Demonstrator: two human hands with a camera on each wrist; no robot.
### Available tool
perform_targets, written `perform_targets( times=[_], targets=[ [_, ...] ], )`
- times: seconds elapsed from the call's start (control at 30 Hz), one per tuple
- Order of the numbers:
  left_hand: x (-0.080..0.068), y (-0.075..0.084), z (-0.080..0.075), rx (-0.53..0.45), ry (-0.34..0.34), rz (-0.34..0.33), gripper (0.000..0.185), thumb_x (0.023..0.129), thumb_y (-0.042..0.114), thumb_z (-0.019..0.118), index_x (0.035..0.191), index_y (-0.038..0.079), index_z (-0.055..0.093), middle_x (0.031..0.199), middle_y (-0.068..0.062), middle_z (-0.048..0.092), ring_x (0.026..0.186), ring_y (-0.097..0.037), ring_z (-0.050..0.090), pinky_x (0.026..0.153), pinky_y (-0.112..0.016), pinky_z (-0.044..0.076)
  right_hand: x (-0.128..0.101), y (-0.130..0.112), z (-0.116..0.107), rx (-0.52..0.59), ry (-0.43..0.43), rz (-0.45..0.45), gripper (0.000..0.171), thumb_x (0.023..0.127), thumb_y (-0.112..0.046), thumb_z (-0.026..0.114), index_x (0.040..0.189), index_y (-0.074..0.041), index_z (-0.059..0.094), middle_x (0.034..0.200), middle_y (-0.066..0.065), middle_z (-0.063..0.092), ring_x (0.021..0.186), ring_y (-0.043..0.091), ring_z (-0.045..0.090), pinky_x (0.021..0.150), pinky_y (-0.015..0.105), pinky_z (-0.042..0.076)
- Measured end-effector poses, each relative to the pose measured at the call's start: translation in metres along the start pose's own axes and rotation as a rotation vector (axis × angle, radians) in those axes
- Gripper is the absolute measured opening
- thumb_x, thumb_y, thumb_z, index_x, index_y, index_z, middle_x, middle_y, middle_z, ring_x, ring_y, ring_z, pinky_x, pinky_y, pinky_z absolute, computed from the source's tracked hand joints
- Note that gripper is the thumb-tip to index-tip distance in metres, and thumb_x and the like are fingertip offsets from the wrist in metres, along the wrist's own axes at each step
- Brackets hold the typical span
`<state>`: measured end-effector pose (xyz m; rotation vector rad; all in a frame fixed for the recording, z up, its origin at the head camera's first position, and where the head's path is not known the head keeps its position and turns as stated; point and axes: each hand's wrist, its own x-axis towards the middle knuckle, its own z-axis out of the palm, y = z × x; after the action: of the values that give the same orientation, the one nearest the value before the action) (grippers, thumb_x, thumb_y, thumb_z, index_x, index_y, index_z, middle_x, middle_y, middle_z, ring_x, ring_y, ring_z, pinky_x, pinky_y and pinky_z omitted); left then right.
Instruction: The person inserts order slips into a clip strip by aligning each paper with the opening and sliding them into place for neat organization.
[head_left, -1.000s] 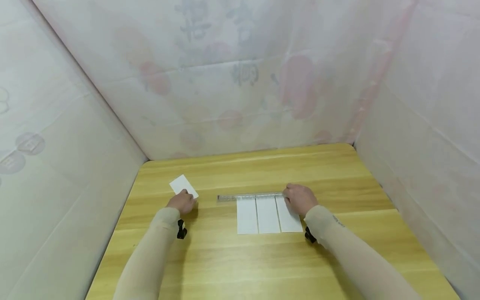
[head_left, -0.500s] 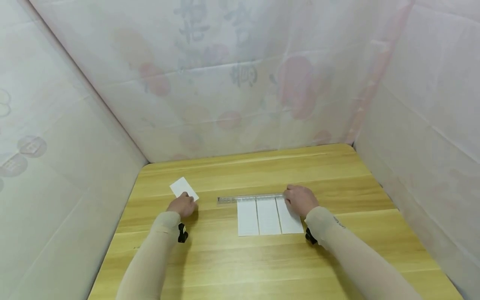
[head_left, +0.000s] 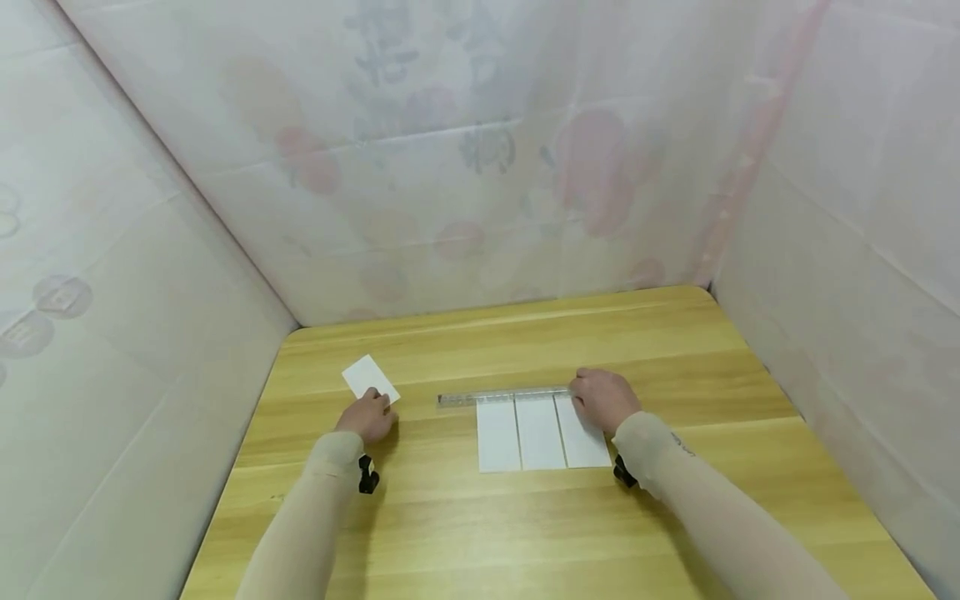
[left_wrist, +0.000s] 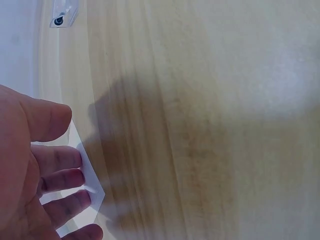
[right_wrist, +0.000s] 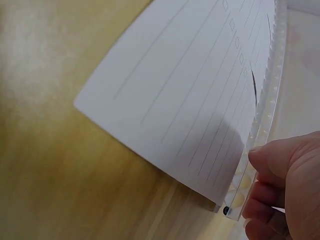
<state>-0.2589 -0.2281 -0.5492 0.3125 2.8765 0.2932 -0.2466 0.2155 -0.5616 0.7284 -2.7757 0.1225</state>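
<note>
My right hand [head_left: 604, 399] pinches the right end of a clear plastic ruler-like strip [head_left: 495, 395], with the thumb over it. A row of scalloped marks and a dark dot at the end show on it in the right wrist view. The strip lies along the far edges of three white cards [head_left: 542, 433] set side by side; lined print shows on a card [right_wrist: 180, 100] in the right wrist view. At the left, a single white card [head_left: 367, 375] lies aslant, with fingers of my left hand [head_left: 367, 417] on its near corner. The left thumb stands apart from the loosely bent fingers.
All this is on a wood-grain table [head_left: 480, 533]. Pale printed sheets [head_left: 450, 167] wall it in at the back and both sides. Each wrist wears a black camera mount [head_left: 367, 475]. Across the left wrist view the strip's left end [left_wrist: 64, 14] shows at the top.
The left fingers have slid slightly on the near corner of the single card. The right hand, strip and three cards stay as they were; the head view has shifted slightly.
</note>
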Motion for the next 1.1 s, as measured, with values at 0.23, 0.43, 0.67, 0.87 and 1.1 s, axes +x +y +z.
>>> perform_targets(
  times=[0.23, 0.43, 0.67, 0.87, 1.1],
  targets=[
    [-0.003, -0.003, 0.006, 0.028, 0.04, 0.003, 0.048, 0.099, 0.028, 0.045, 0.135, -0.003, 0.051, 0.127, -0.021, 0.047, 0.108, -0.035, 0.055, 0.092, -0.05, 0.045, -0.001, -0.003, 0.002, 0.016, -0.023, 0.007, 0.008, 0.086, -0.012, 0.066, 0.089, -0.012, 0.074, 0.085, -0.001, 0.062, 0.073, 0.016, 0.06, 0.066, 0.034, 0.053],
    [-0.014, 0.007, 0.007, 0.005, 0.055, 0.063, 0.042, 0.1, 0.027, 0.048, 0.129, -0.002, 0.056, 0.123, -0.019, 0.049, 0.105, -0.035, 0.056, 0.09, -0.049, 0.046, -0.002, -0.003, 0.001, 0.017, -0.027, 0.011, 0.008, 0.086, -0.012, 0.068, 0.09, -0.011, 0.074, 0.085, 0.0, 0.062, 0.074, 0.017, 0.061, 0.066, 0.034, 0.053],
    [-0.025, 0.024, 0.016, 0.002, 0.074, 0.108, 0.032, 0.098, 0.026, 0.053, 0.115, 0.002, 0.063, 0.111, -0.012, 0.052, 0.091, -0.026, 0.057, 0.082, -0.044, 0.049, -0.002, 0.0, 0.002, 0.001, -0.005, -0.002, 0.007, 0.086, -0.012, 0.067, 0.089, -0.011, 0.074, 0.083, -0.001, 0.059, 0.071, 0.015, 0.059, 0.062, 0.031, 0.052],
    [-0.039, 0.035, 0.023, 0.041, 0.075, 0.137, 0.031, 0.096, 0.026, 0.056, 0.11, 0.0, 0.064, 0.103, -0.009, 0.052, 0.085, -0.021, 0.055, 0.078, -0.041, 0.049, -0.003, 0.0, 0.002, 0.007, -0.018, 0.002, 0.008, 0.087, -0.012, 0.066, 0.089, -0.012, 0.074, 0.084, -0.001, 0.06, 0.071, 0.015, 0.059, 0.064, 0.033, 0.052],
    [-0.059, 0.045, 0.035, 0.094, 0.125, 0.14, 0.034, 0.093, 0.028, 0.059, 0.106, -0.004, 0.063, 0.096, -0.009, 0.05, 0.079, -0.019, 0.05, 0.075, -0.039, 0.049, -0.004, -0.003, 0.0, 0.028, -0.017, -0.001, 0.008, 0.087, -0.013, 0.066, 0.089, -0.011, 0.074, 0.084, -0.001, 0.06, 0.072, 0.015, 0.059, 0.065, 0.033, 0.052]
  ],
)
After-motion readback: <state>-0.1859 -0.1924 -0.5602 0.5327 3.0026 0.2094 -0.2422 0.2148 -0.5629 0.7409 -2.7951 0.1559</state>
